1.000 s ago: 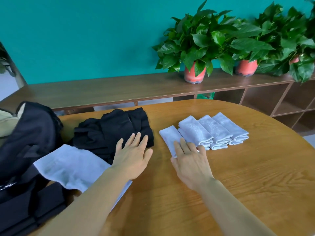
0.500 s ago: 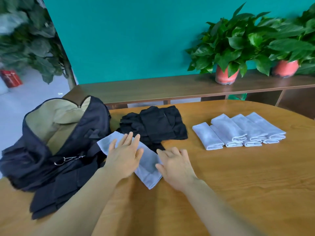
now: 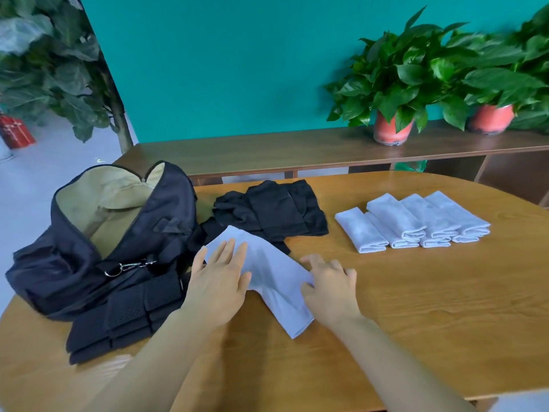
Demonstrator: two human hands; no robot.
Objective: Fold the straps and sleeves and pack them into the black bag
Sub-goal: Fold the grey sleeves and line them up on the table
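Grip log | left grip (image 3: 218,281) released, fingers straight, pressed flat on white sleeve (image 3: 273,272) | right grip (image 3: 329,288) curled at that sleeve's right edge, hold impossible to tell | sleeve spread on bench (image 3: 416,307), far corner over black straps (image 3: 273,209), just beside open black bag (image 3: 74,263) | folded white sleeves (image 3: 413,223) in row, well apart to right

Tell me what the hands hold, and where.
The right hand pinches the unfolded white fabric sleeve at its right edge; the left hand only presses flat on its left half.
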